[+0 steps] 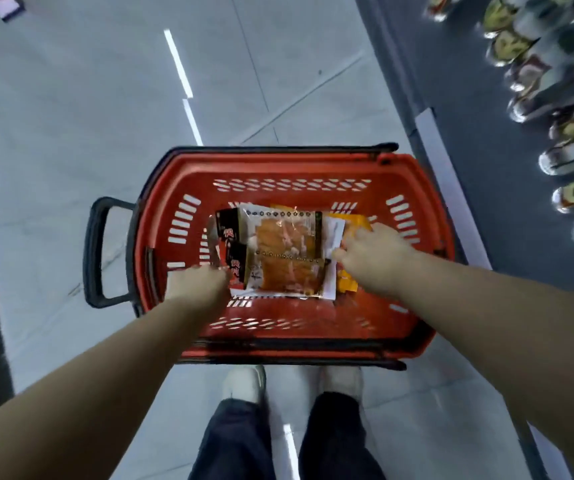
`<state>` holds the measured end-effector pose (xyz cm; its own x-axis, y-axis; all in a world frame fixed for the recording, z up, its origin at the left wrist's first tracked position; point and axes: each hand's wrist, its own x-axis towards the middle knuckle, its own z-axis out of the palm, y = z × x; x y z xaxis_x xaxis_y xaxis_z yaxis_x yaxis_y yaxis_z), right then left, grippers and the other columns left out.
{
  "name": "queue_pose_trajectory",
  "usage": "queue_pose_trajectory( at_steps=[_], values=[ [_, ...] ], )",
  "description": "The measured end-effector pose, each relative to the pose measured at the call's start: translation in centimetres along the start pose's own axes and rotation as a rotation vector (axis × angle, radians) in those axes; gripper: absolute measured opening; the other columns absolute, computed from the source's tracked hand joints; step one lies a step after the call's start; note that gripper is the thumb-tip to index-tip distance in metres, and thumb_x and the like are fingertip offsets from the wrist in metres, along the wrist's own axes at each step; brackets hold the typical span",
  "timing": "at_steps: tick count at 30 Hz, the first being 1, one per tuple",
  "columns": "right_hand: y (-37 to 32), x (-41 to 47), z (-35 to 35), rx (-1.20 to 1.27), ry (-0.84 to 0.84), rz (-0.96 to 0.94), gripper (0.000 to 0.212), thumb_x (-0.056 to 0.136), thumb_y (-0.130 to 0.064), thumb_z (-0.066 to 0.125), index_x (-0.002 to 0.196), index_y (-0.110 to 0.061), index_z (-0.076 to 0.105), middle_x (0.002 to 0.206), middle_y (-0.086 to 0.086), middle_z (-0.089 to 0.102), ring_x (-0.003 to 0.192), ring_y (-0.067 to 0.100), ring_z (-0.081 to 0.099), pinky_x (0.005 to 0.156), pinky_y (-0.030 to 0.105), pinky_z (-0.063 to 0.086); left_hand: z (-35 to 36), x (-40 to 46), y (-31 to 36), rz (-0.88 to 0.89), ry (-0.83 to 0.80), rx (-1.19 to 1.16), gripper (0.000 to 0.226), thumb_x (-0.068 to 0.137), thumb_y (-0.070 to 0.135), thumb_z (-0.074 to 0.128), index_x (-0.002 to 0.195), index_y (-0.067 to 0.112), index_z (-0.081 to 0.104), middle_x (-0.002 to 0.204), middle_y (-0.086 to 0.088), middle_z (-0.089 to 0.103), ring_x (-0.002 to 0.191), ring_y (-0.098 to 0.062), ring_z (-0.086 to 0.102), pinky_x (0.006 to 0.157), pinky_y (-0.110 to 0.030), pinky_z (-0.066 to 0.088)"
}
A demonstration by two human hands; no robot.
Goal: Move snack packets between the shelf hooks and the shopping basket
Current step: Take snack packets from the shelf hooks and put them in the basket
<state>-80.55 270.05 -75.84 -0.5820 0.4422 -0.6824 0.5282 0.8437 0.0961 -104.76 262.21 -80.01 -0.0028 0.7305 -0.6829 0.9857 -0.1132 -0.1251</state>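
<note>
A red shopping basket [413, 202] stands on the floor in front of my feet. Inside lie snack packets with clear windows showing orange food [283, 237], one overlapping another [290, 275], over yellow packets [358, 221] at the right. My left hand [197, 282] reaches into the basket and grips the left edge of the nearer packet. My right hand [372, 252] holds the white right edge of the packets, fingers curled on it.
The basket has a black handle [95, 251] sticking out to the left. A dark shelf unit runs along the right, with rows of hanging snack packets [555, 84], blurred. Grey tiled floor lies to the left and beyond the basket.
</note>
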Motion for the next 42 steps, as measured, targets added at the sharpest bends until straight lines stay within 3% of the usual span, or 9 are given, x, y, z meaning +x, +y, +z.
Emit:
queue_pose_trajectory(
  at_steps=[10, 16, 20, 24, 29, 32, 35, 38, 42],
  values=[
    [-3.7, 15.9, 9.4, 0.147, 0.092, -0.043, 0.035, 0.100, -0.019, 0.036, 0.134, -0.008, 0.039, 0.129, 0.013, 0.049, 0.119, 0.031, 0.045, 0.090, 0.041, 0.042, 11.3, 10.1, 1.9, -0.043, -0.132, -0.012, 0.027, 0.093, 0.024, 0.054, 0.120, 0.023, 0.056, 0.113, -0.002, 0.062, 0.106, -0.021, 0.059, 0.073, -0.034, 0.047],
    [-6.7, 18.4, 10.1, 0.474, 0.125, -0.100, 0.014, 0.091, -0.004, 0.051, 0.101, -0.012, 0.044, 0.102, 0.010, 0.058, 0.086, 0.024, 0.053, 0.066, 0.034, 0.046, 13.8, 11.2, 1.1, -0.121, -0.175, -0.131, 0.032, 0.090, 0.030, 0.057, 0.121, 0.024, 0.055, 0.116, -0.004, 0.061, 0.109, -0.025, 0.057, 0.077, -0.037, 0.047],
    [-6.6, 17.5, 9.9, 0.891, 0.138, 0.041, 0.026, 0.091, 0.006, 0.041, 0.096, -0.020, 0.041, 0.084, 0.004, 0.057, 0.065, 0.006, 0.051, 0.056, 0.029, 0.044, 13.5, 11.1, 1.1, -0.303, -0.245, -0.603, 0.044, 0.081, 0.051, 0.066, 0.107, 0.016, 0.064, 0.096, -0.004, 0.063, 0.091, -0.024, 0.062, 0.074, -0.032, 0.052],
    [-4.9, 15.4, 9.5, 1.319, 0.224, 0.186, 0.003, 0.098, -0.012, 0.047, 0.096, -0.014, 0.048, 0.070, 0.000, 0.047, 0.053, 0.005, 0.043, 0.050, 0.025, 0.032, 11.7, 11.1, 2.0, -0.333, -0.268, -1.258, 0.028, 0.084, 0.019, 0.071, 0.107, 0.003, 0.066, 0.083, -0.004, 0.063, 0.072, -0.014, 0.060, 0.053, -0.017, 0.045],
    [-3.1, 13.3, 9.9, 1.639, 0.291, 0.367, 0.014, 0.097, -0.012, 0.050, 0.086, -0.018, 0.043, 0.083, 0.016, 0.062, 0.067, 0.011, 0.053, 0.060, 0.023, 0.040, 8.1, 12.1, 2.1, -0.199, -0.166, -1.678, 0.026, 0.089, 0.026, 0.066, 0.113, 0.018, 0.062, 0.106, 0.000, 0.069, 0.094, -0.013, 0.064, 0.076, -0.025, 0.047],
    [-2.4, 12.1, 10.6, 1.789, 0.318, 0.483, 0.011, 0.097, -0.009, 0.049, 0.107, -0.012, 0.048, 0.100, 0.008, 0.065, 0.090, 0.016, 0.062, 0.077, 0.030, 0.052, 6.1, 12.5, 2.2, -0.120, -0.046, -1.692, 0.023, 0.091, 0.024, 0.063, 0.109, 0.010, 0.063, 0.099, -0.009, 0.066, 0.088, -0.020, 0.062, 0.085, -0.032, 0.051],
    [-2.1, 10.4, 10.8, 1.852, 0.362, 0.603, 0.023, 0.095, -0.014, 0.055, 0.117, -0.019, 0.050, 0.106, 0.006, 0.066, 0.098, 0.021, 0.063, 0.092, 0.043, 0.051, 3.9, 11.8, 2.8, 0.022, -0.049, -1.617, 0.019, 0.095, 0.017, 0.056, 0.102, 0.000, 0.060, 0.082, -0.014, 0.052, 0.075, -0.023, 0.049, 0.063, -0.026, 0.048],
    [-2.1, 8.0, 9.7, 1.940, 0.420, 0.631, 0.013, 0.093, -0.018, 0.059, 0.091, -0.030, 0.054, 0.095, 0.000, 0.066, 0.085, 0.011, 0.062, 0.089, 0.037, 0.051, 0.9, 10.1, 2.8, 0.098, -0.056, -1.447, 0.020, 0.095, 0.017, 0.057, 0.100, -0.002, 0.063, 0.085, -0.018, 0.059, 0.075, -0.025, 0.056, 0.054, -0.019, 0.050],
    [-1.4, 3.8, 6.2, 1.949, 0.503, 0.682, 0.014, 0.093, -0.019, 0.058, 0.082, -0.026, 0.056, 0.075, 0.002, 0.060, 0.075, 0.026, 0.059, 0.082, 0.045, 0.052, -4.7, 6.6, 1.9, 0.196, -0.027, -1.272, 0.015, 0.092, 0.024, 0.060, 0.086, 0.014, 0.069, 0.083, -0.003, 0.071, 0.072, -0.011, 0.068, 0.052, -0.016, 0.049]
  ],
)
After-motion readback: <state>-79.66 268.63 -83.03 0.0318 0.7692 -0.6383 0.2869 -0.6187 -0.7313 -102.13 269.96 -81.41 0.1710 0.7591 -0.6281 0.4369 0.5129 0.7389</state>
